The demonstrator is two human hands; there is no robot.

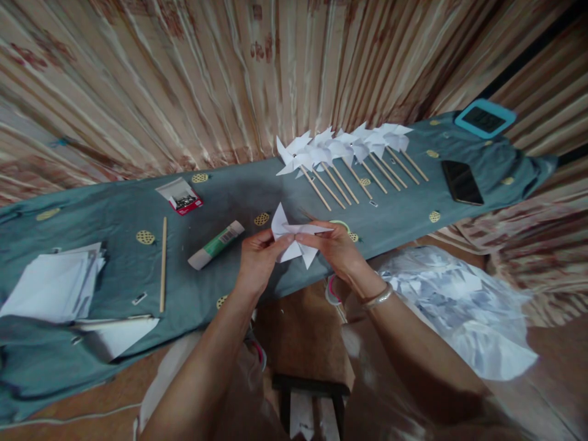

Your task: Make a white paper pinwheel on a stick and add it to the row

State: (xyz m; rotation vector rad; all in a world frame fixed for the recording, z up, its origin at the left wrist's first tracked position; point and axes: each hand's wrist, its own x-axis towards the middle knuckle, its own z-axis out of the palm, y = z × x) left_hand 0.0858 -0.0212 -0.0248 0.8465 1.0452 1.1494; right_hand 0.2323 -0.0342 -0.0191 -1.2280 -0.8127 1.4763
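Observation:
Both hands hold a white paper pinwheel (294, 236) just above the near edge of the table. My left hand (258, 260) pinches its lower left side with closed fingers. My right hand (334, 248) grips its right side, thumb and fingers pressed on a folded point. A thin wooden stick shows just behind the right hand's fingers. A silver bangle sits on the right wrist.
A row of several finished paper pinwheels on wooden sticks (342, 153) lies at the back. On the teal cloth (239, 196) lie a glue stick (215, 245), a loose stick (162, 263), a small box of pins (180, 196), stacked white paper (50, 285), a phone (462, 182) and a blue-framed device (484, 118). A bag of paper scraps (459, 306) sits at the right.

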